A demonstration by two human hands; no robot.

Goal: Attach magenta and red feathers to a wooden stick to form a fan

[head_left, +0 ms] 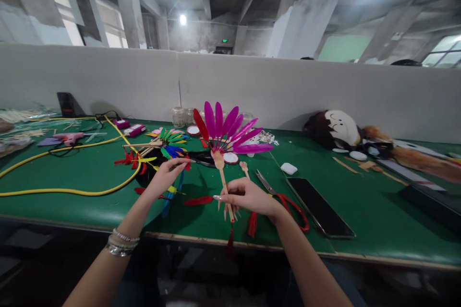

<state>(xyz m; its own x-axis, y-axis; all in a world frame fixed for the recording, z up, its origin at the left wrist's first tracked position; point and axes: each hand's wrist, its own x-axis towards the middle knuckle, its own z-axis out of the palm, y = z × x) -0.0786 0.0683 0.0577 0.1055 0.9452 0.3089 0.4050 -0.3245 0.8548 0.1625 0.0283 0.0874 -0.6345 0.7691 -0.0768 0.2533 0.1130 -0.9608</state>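
Labels on pink boxes seem unreadably small.

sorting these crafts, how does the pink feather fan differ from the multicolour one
The pink feather fan is held upright in the right hand, while the multicolour feather fan lies on the green table. The pink fan is magenta with one red feather; the multicolour fan mixes green, blue and yellow. Both spread feathers from a wooden handle.

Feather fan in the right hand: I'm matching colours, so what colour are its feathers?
Magenta feathers with one red feather at the edge; head view.
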